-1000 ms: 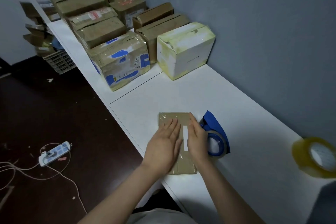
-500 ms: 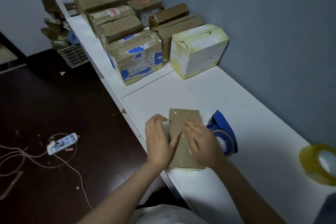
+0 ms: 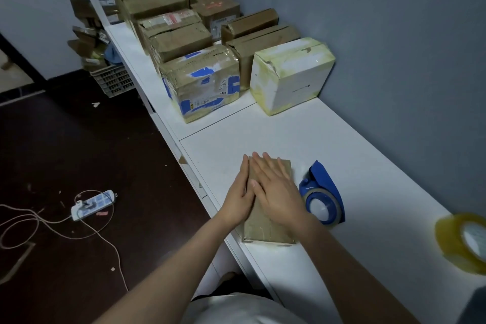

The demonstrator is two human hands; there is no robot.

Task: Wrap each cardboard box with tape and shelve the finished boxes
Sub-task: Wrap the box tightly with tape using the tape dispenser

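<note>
A small flat cardboard box [image 3: 265,230], covered in clear tape, lies on the white table [image 3: 342,155] near its front edge. My right hand [image 3: 276,187] lies flat on the box's top with fingers spread. My left hand [image 3: 240,200] presses flat against the box's left side, fingers straight. A blue tape dispenser [image 3: 322,197] with a roll in it rests just right of the box. A yellowish tape roll [image 3: 462,242] sits at the far right of the table.
Several taped boxes stand at the back along the wall, nearest a white one [image 3: 292,73] and a blue-marked one [image 3: 202,81]. On the dark floor to the left lie a power strip [image 3: 93,204] with cords and a crate [image 3: 114,80].
Both hands slid forward along the box: the right hand now lies flat over its far top, and the left hand has straightened along the left side. My view shifted left.
</note>
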